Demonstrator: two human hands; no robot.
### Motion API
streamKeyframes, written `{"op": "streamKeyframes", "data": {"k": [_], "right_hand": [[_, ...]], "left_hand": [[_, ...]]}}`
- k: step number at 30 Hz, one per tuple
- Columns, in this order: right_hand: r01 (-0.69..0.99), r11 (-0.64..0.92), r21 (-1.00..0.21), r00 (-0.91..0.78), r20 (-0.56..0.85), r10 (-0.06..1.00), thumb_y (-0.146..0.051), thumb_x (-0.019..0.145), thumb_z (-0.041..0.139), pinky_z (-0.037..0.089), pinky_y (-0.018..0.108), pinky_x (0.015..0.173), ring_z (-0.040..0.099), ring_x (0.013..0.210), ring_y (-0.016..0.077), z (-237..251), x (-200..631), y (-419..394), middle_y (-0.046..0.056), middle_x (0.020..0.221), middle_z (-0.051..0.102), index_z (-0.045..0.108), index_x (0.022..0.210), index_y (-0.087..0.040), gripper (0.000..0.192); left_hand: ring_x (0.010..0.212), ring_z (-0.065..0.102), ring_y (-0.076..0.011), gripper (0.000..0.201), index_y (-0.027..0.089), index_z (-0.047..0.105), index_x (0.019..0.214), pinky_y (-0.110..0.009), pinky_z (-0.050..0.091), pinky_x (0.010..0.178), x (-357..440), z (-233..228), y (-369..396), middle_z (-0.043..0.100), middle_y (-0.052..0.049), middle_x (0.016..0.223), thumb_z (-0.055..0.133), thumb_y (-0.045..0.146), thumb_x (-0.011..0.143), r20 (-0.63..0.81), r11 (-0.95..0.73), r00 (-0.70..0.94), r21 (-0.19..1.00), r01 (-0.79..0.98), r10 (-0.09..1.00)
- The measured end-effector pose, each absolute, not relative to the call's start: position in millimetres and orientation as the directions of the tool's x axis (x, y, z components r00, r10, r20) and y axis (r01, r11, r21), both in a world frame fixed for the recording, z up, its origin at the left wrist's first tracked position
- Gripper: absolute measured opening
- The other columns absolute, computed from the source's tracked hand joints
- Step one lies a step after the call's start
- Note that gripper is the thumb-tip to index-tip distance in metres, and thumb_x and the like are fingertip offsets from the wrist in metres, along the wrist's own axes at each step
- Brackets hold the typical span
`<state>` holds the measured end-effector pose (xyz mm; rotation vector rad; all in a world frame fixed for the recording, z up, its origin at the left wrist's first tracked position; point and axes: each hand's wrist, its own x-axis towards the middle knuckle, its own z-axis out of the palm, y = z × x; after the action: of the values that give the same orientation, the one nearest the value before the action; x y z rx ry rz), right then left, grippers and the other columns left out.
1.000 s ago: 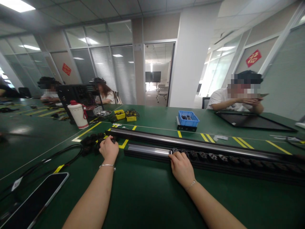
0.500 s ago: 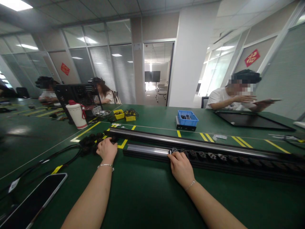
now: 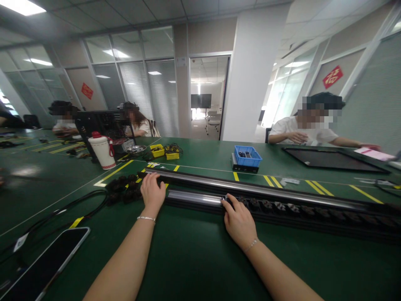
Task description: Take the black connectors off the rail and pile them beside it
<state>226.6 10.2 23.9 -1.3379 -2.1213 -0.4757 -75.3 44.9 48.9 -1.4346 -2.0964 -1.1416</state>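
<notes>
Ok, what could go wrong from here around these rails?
The right hand is at the end of the row of dark parts in the near rail; a sideways push might shift the row. The left hand is beside the cluster of dark pieces and could knock some aside. The phone lies left of the left forearm, so a wide sweep might bump it.

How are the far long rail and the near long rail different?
The far rail looks plain and shiny along its top; the near rail looks shiny mainly at its left end, with dark parts lined up to the right. The far rail begins farther left than the near rail. Both are long and dark-edged.
</notes>
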Motion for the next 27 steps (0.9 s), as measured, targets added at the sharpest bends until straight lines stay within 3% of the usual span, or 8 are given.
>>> {"op": "streamKeyframes", "data": {"k": [5,10,27], "right_hand": [[0.875,0.485,0.001,-0.378,0.629,0.679,-0.011,0.076,0.045,0.043,0.035,0.085,0.052,0.1,0.0215,24,229,10,0.01,0.128,0.048,0.059,0.11,-0.02,0.038],[0.852,0.523,-0.001,-0.418,0.6,0.682,-0.009,0.076,0.045,0.043,0.033,0.087,0.05,0.105,0.0212,26,230,9,0.011,0.132,0.044,0.058,0.111,-0.02,0.039],[0.725,0.689,-0.007,-0.588,0.514,0.624,-0.003,0.069,0.044,0.033,0.041,0.1,0.036,0.125,0.0218,29,225,3,0.011,0.144,0.028,0.048,0.125,-0.023,0.06]], "left_hand": [[0.123,0.04,-0.0193,0.028,0.02,0.055,0.109,-0.036,0.028,0.105,-30,53,41,0.054,-0.005,0.124,0.041,0.024,0.085,0.583,-0.19,0.008,0.251,0.949,0.812],[0.122,0.042,-0.0187,0.034,0.022,0.051,0.119,-0.037,0.031,0.103,10,44,33,0.053,-0.003,0.128,0.035,0.033,0.091,0.446,-0.429,0.328,0.144,0.892,0.833],[0.12,0.044,-0.021,0.047,0.02,0.045,0.127,-0.038,0.03,0.102,18,39,32,0.054,-0.006,0.127,0.032,0.046,0.09,0.417,-0.404,0.316,0.139,0.904,0.852]]}}
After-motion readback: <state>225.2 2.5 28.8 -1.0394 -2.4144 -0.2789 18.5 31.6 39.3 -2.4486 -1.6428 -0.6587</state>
